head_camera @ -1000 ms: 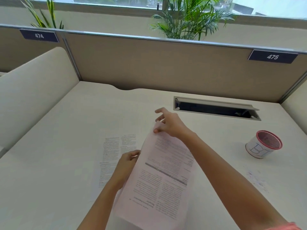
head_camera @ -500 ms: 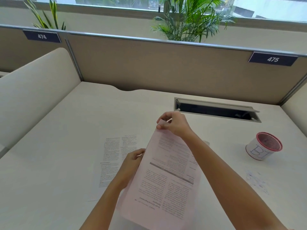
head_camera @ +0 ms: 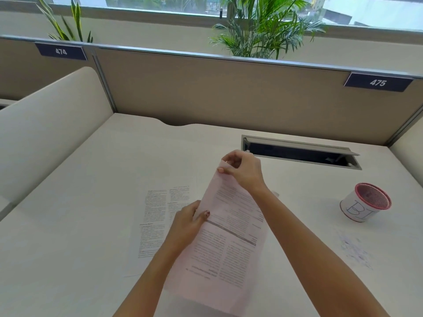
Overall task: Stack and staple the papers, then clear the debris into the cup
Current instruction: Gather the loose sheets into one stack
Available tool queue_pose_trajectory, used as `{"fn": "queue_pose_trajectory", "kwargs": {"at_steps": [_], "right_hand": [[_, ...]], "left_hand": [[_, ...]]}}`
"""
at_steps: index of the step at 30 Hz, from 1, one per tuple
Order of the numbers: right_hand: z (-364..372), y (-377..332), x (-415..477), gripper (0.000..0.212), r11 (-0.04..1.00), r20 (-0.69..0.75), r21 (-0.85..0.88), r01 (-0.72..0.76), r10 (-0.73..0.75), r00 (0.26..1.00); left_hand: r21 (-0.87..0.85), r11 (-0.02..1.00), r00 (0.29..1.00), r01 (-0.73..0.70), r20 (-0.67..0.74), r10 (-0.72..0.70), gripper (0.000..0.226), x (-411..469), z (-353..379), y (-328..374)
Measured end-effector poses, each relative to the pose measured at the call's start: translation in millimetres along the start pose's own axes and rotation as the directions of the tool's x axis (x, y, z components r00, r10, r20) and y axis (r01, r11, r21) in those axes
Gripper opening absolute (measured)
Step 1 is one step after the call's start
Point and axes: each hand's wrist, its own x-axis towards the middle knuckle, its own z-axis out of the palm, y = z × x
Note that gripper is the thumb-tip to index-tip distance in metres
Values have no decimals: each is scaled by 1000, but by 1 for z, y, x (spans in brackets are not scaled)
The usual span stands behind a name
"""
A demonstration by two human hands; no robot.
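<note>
A pink printed sheet (head_camera: pixel 225 243) is held tilted above the desk. My right hand (head_camera: pixel 242 171) pinches its far top corner, and my left hand (head_camera: pixel 188 221) grips its left edge near the middle. A white printed sheet (head_camera: pixel 154 216) lies flat on the desk to the left, partly hidden behind my left hand and the pink sheet. A white cup with a red rim (head_camera: pixel 364 202) stands at the right. Small paper debris (head_camera: pixel 353 250) is scattered on the desk just in front of the cup. No stapler shows.
A cable slot with an open flap (head_camera: pixel 299 152) is set into the desk behind my right hand. Beige partition walls (head_camera: pixel 206 94) close off the back and both sides. Plants stand behind the partition.
My right hand has closed into a pinch on the pink sheet's top corner and lifted it slightly up and right. My left hand keeps its hold on the left edge.
</note>
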Motion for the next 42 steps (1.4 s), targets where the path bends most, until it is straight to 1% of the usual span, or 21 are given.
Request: {"fn": "queue_pose_trajectory", "kwargs": {"at_steps": [2, 3, 4, 6, 8, 10, 11, 13, 14, 15, 16, 17, 20, 23, 25, 28, 30, 33, 35, 39, 42], "right_hand": [[0, 17, -3, 32, 1000, -164, -12, -20, 18, 986], [0, 28, -6, 35, 997, -254, -21, -70, 63, 965], [-1, 38, -10, 39, 989, -324, -19, -144, 130, 937], [-5, 53, -22, 50, 948, -364, 25, -316, 303, 881], [-7, 64, -40, 62, 891, -338, 98, -443, 448, 828], [-7, 73, -62, 66, 839, -282, 202, -505, 544, 791], [-6, 78, -72, 64, 810, -213, 278, -516, 576, 789], [-4, 81, -89, 53, 714, 34, 413, -565, 608, 793], [-3, 81, -95, 47, 677, 163, 445, -586, 583, 796], [-2, 81, -100, 41, 666, 244, 464, -585, 539, 806], [-1, 80, -103, 36, 680, 261, 475, -558, 496, 828], [0, 77, -105, 32, 706, 227, 494, -507, 459, 859], [0, 59, -105, 19, 827, -27, 486, -284, 339, 940], [1, 39, -103, 16, 879, -223, 465, -102, 228, 948], [4, 34, -103, 14, 883, -290, 468, -42, 199, 936], [13, 37, -107, 14, 889, -300, 457, -33, 190, 935], [21, 44, -112, 15, 891, -279, 450, -52, 196, 940], [32, 50, -120, 27, 899, -252, 427, -99, 224, 941], [35, 50, -122, 27, 902, -249, 415, -120, 240, 938], [40, 49, -120, 14, 917, -268, 378, -122, 235, 934], [48, 44, -114, 13, 940, -217, 301, -161, 232, 948]], "left_hand": [[-15, 1000, 999, 7, -39, -7, 18, 1, -3, -3], [-29, 1000, 999, 11, -53, -13, 20, 2, -5, -5], [-45, 999, 998, 19, -66, -22, 22, 1, -7, -6], [-99, 994, 994, 46, -95, -55, 23, 1, -10, -12], [-181, 980, 988, 85, -110, -106, 19, 1, -12, -18], [-274, 956, 983, 107, -117, -144, 15, 1, -12, -22], [-315, 943, 982, 107, -117, -151, 16, 1, -12, -23], [-375, 922, 984, 90, -112, -142, 20, 0, -10, -22], [-395, 915, 985, 81, -108, -134, 22, -1, -9, -20], [-409, 910, 988, 67, -102, -119, 24, -2, -8, -18], [-411, 910, 989, 53, -102, -104, 25, -2, -6, -17], [-402, 915, 991, 31, -108, -81, 25, -2, -5, -14], [-359, 931, 983, -70, -182, 4, 33, 0, -4, -6], [-335, 929, 945, -156, -326, 41, 34, 4, -2, 2], [-314, 929, 915, -197, -400, 58, 30, 4, 0, 8], [-251, 946, 886, -206, -459, 72, 24, 2, 5, 12], [-259, 950, 892, -171, -451, 38, 25, 0, 8, 8], [-262, 960, 907, -104, -420, -16, 25, -3, 14, -7], [-231, 970, 899, -75, -437, -35, 25, -4, 16, -16], [-64, 997, 829, -40, -559, -2, 9, -3, 5, -19], [-2, 1000, 779, -6, -627, 3, 9, 0, -15, -18]]}}
